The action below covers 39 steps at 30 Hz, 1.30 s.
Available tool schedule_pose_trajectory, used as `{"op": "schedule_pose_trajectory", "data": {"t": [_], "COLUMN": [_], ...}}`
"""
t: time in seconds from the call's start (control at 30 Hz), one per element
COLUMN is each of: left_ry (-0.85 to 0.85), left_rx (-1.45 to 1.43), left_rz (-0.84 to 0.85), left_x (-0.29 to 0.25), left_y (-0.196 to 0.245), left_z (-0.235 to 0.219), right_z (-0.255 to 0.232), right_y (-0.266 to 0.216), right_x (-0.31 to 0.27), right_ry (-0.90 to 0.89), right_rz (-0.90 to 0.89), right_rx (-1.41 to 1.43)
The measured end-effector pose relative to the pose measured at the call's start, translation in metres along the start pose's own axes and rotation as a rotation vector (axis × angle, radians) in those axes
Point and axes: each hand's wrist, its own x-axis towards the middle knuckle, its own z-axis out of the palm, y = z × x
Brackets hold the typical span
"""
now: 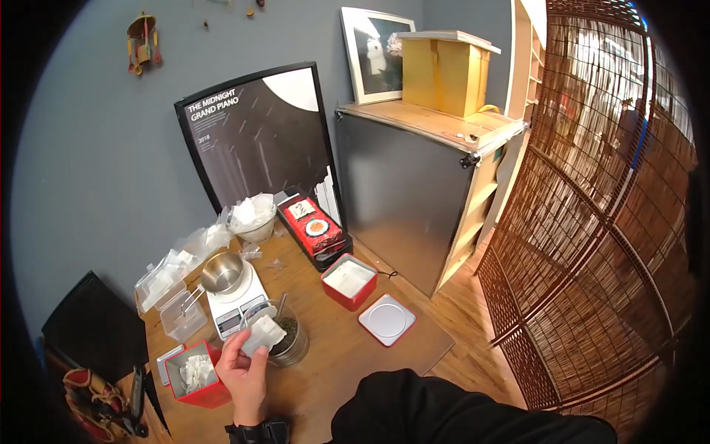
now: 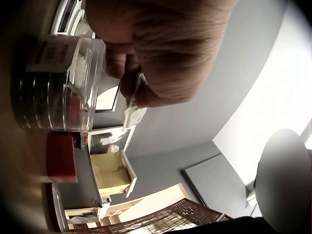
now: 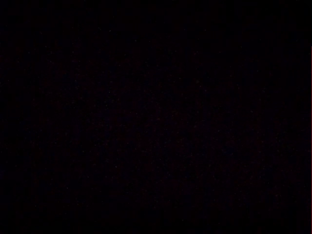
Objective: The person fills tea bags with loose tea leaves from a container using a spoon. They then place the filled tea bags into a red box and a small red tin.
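1. On my feed the left hand [image 1: 244,376] has thumb and fingers pinched on a small white pouch [image 1: 267,331], no gap beyond the pouch itself
2. Pouch pokes past the fingertips, up and right in the head view; I read that as its long axis, but the hand hides one end
3. Clear jar [image 1: 294,357] with dark loose contents stands upright just right of the fingers; left wrist view has the pouch above rim level, apart from it
4. Key relation, my call: pouch to jar mouth, short reach right and down; left hand is the nearer one. Thin handle [image 1: 282,305] leans out of the jar, so I'd mind clearance
5. Right hand shows nowhere and its wrist feed is black; can't tell its state
6. Further out: red tin [image 1: 210,397] of white pouches left of the hand, scale [image 1: 251,289] beyond, bearing a steel bowl [image 1: 222,274]
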Motion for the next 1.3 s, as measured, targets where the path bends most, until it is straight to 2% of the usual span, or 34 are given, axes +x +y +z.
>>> {"op": "schedule_pose_trajectory", "data": {"t": [0.3, 0.37, 0.6, 0.77, 0.8, 0.83, 0.87, 0.9, 0.97, 1.03, 1.13, 1.2, 1.3], "left_ry": [0.005, 0.009, 0.065, 0.155, 0.163, 0.154, 0.151, 0.138, 0.129, 0.117, 0.120, 0.088, 0.075], "left_rx": [0.003, 0.047, -0.013, -0.007, -0.024, 0.021, 0.024, 0.029, -0.052, -0.046, -0.016, -0.036, -0.105], "left_rz": [-0.014, -0.059, 0.057, -0.048, -0.059, -0.085, -0.078, -0.073, -0.070, -0.048, -0.073, -0.090, -0.079], "left_x": [0.000, 0.000, 0.006, 0.003, 0.004, 0.003, 0.002, 0.002, 0.002, 0.002, 0.001, 0.001, 0.002], "left_y": [-0.006, -0.006, -0.027, -0.041, -0.043, -0.024, -0.021, -0.022, -0.019, -0.013, -0.008, -0.006, -0.003], "left_z": [-0.004, -0.006, -0.014, -0.023, -0.026, -0.017, -0.016, -0.016, -0.012, -0.009, -0.007, -0.008, -0.005], "right_z": [-0.029, -0.035, -0.055, -0.045, -0.052, -0.069, -0.081, -0.086, -0.095, -0.102, -0.103, -0.103, -0.102], "right_y": [0.008, 0.011, 0.021, 0.039, 0.049, 0.061, 0.073, 0.087, 0.103, 0.104, 0.111, 0.102, 0.094], "right_x": [0.003, 0.002, 0.005, 0.019, 0.018, 0.011, 0.003, -0.003, -0.010, -0.012, -0.012, -0.010, -0.008], "right_ry": [0.080, 0.099, 0.155, 0.115, 0.218, 0.320, 0.411, 0.561, 0.681, 0.707, 0.738, 0.697, 0.637], "right_rz": [0.006, 0.008, 0.009, 0.005, -0.009, -0.016, 0.136, 0.134, 0.119, 0.199, 0.200, 0.193, 0.170], "right_rx": [-0.096, -0.111, -0.154, -0.086, -0.114, -0.140, -0.176, -0.205, -0.238, -0.191, -0.128, -0.214, -0.191]}}
